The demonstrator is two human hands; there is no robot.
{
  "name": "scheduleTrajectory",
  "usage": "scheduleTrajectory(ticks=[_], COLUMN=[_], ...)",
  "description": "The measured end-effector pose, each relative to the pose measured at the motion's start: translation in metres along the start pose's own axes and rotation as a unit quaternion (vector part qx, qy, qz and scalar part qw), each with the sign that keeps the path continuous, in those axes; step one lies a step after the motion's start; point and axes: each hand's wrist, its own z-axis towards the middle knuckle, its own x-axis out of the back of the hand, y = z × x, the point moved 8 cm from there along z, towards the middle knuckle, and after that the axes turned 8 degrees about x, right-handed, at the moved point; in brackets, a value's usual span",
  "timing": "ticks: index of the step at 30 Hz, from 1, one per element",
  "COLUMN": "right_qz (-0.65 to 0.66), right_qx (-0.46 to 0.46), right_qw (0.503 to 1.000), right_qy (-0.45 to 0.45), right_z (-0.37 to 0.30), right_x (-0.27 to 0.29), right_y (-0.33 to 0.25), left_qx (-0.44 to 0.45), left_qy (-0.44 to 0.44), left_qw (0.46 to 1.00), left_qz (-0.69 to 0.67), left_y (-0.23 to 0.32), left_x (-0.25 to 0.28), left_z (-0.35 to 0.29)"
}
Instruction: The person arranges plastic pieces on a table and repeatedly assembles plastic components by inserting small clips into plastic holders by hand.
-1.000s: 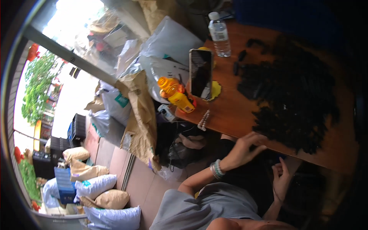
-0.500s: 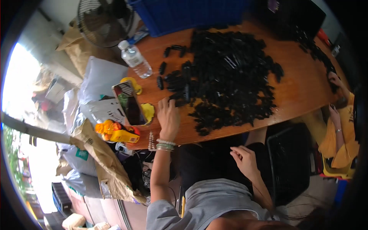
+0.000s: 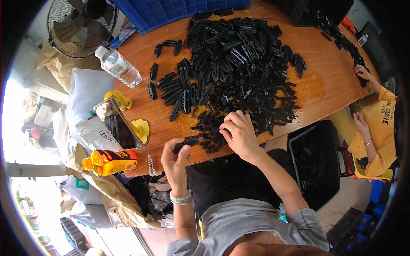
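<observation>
My left hand [image 3: 175, 162] is closed around a long black plastic part [image 3: 186, 144], raised just off the table's near edge. My right hand [image 3: 241, 134] reaches over the near side of a heap of small black plastic clips [image 3: 252, 102]. Its fingers are curled together, and whatever they pinch is hidden or too small to name. Behind the clips lies a pile of larger, long black plastic parts [image 3: 230, 47]. Several more of these long parts [image 3: 173, 91] lie loosely at the pile's left.
On the wooden table [image 3: 320, 94] stand a water bottle [image 3: 121, 68], a propped phone [image 3: 117, 123] and a blue crate [image 3: 175, 13]. An orange drink bottle [image 3: 112, 162] lies at the left edge. A black bin [image 3: 314, 162] stands to the right. A person in yellow [image 3: 371, 132] sits farther right.
My left hand has taken a long black part from the table and drawn back toward me. My right hand has risen from my lap to the small clips. The view has shifted.
</observation>
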Motion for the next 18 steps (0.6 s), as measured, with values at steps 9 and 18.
scheduleTrajectory(ticks=[9, 18], right_qz=[0.272, 0.21], right_qx=[-0.041, 0.01], right_qw=[0.957, 0.977], right_qy=[0.098, 0.039], right_z=[-0.002, -0.009], right_x=[0.043, 0.047], right_y=[-0.015, -0.036], left_qx=[0.023, 0.052], left_qy=[-0.074, -0.104], left_qw=[0.997, 0.993], left_qz=[-0.013, 0.03], left_y=[-0.003, -0.001], left_x=[-0.033, -0.048], left_z=[-0.021, -0.037])
